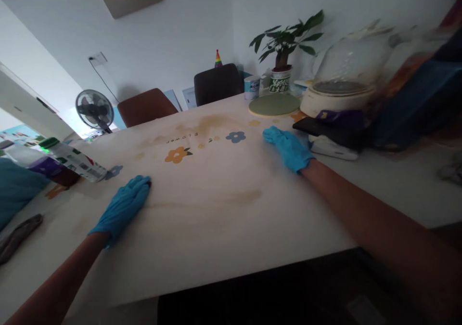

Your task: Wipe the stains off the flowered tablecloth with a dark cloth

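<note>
My left hand [124, 208], in a blue glove, rests on the white tablecloth [216, 248]. Its fingers are pressed together over something small and dark that peeks out at the fingertips; most of it is hidden. My right hand [287, 148], also in a blue glove, lies on the cloth with fingers stretched forward and nothing visible in them. Close beside it are a dark flat object [321, 128] and a white object [334, 148]. Brownish smears [234, 199] mark the cloth between my hands, around printed flowers [176, 155].
Bottles [77, 161] and a dark cloth [18, 238] are on the left. Toward the back right stand a green round mat [274, 105], a can [251, 87], a potted plant [280, 80] and a glass-domed appliance [346, 74]. Chairs [146, 107] and a fan [94, 109] are beyond the table.
</note>
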The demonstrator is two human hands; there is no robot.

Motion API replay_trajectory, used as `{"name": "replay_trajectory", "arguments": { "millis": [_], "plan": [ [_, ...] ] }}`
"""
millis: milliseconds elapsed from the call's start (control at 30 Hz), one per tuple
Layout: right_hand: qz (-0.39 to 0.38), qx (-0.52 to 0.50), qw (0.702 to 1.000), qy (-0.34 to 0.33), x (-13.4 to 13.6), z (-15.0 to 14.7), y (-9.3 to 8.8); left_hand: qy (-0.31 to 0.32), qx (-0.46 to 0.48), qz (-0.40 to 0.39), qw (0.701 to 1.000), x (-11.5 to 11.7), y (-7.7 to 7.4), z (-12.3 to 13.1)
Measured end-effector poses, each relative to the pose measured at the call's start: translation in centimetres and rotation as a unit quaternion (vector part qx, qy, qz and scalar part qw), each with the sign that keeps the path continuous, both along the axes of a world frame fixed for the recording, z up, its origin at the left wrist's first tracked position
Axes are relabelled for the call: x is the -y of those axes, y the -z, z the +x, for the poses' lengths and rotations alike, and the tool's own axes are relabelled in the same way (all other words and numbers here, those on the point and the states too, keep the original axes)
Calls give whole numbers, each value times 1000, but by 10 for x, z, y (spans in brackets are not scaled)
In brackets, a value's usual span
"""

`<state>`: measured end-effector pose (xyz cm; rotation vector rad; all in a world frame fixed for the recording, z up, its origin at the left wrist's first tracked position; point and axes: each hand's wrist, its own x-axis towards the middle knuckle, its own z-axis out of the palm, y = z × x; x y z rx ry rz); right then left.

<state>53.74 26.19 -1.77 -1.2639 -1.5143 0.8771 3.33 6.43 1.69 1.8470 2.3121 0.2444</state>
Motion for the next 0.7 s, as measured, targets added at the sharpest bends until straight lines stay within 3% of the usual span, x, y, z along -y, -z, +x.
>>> {"name": "replay_trajectory", "arguments": {
  "millis": [167, 300, 433, 700],
  "plan": [
    [-22, -25, 999, -15, 1, -1, -1, -108, -1, 39, 993, 18, 7, -68],
    [-8, -5, 1000, -8, -2, -1, 1, -136, 5, 28, 990, 11, 7, -71],
    [27, 66, 997, -15, -5, 2, 3, -106, 27, 26, 994, -13, 2, -27],
    [22, 51, 998, -14, -6, 0, 6, 69, 56, -2, 996, -81, -5, 119]
  ]
}}
